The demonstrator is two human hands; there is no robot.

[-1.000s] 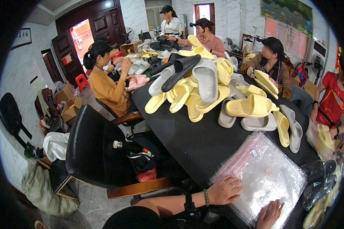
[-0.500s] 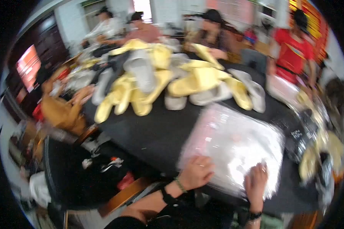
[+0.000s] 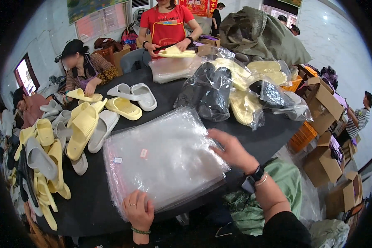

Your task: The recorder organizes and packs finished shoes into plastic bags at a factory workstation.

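A stack of clear plastic bags (image 3: pixel 173 155) lies in front of me on the black table, with a pink strip along its left side and two small labels on the top bag. My left hand (image 3: pixel 139 210) rests on the stack's near left corner, fingers laid over the plastic. At the stack's right edge is my right hand (image 3: pixel 232 151), its thumb and fingers apart and its fingertips at the plastic; contact is hard to make out. Neither hand has a bag lifted. Beyond the stack lie bagged black slippers (image 3: pixel 206 93) and bagged yellow slippers (image 3: pixel 242 107).
Loose yellow and grey slippers (image 3: pixel 82 131) are heaped on the left of the black table (image 3: pixel 89 198). Across from me a person in red (image 3: pixel 169 25) handles a yellow slipper beside another bag stack (image 3: pixel 173 70). Cardboard boxes (image 3: pixel 323 109) and a large green sack (image 3: pixel 262 33) stand to the right.
My view has swung to the right, showing more bagged slippers and boxes. My right hand has shifted from the stack's near side to its right edge. My left hand stays at the near left corner.
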